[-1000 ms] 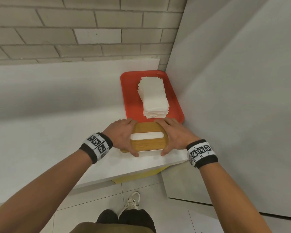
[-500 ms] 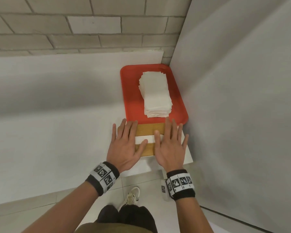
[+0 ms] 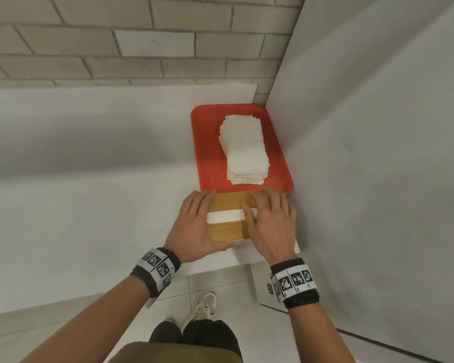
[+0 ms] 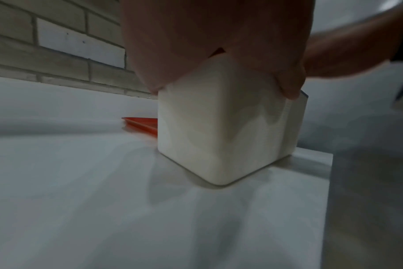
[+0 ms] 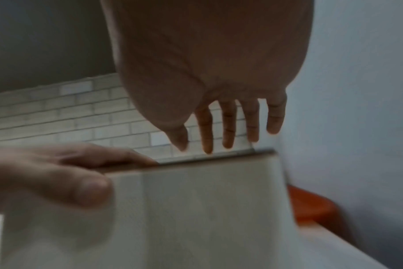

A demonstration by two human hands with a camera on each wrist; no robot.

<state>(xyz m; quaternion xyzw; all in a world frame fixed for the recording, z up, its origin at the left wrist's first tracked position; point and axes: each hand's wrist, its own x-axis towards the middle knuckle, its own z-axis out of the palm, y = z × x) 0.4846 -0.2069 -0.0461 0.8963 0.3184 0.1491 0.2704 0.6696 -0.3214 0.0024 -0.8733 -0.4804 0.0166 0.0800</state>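
Shifted leftward across the lid, our left hand (image 3: 194, 224) now clasps the left end of the tissue box (image 3: 228, 203), thumb on its near side. Our right hand (image 3: 270, 221) lies flat on top, fingers straight. We see the box at the counter's (image 3: 89, 205) near right corner, just before a red tray (image 3: 207, 142).

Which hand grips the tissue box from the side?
The left hand: its thumb clasps the tissue box; the right hand lies flat over its lid.
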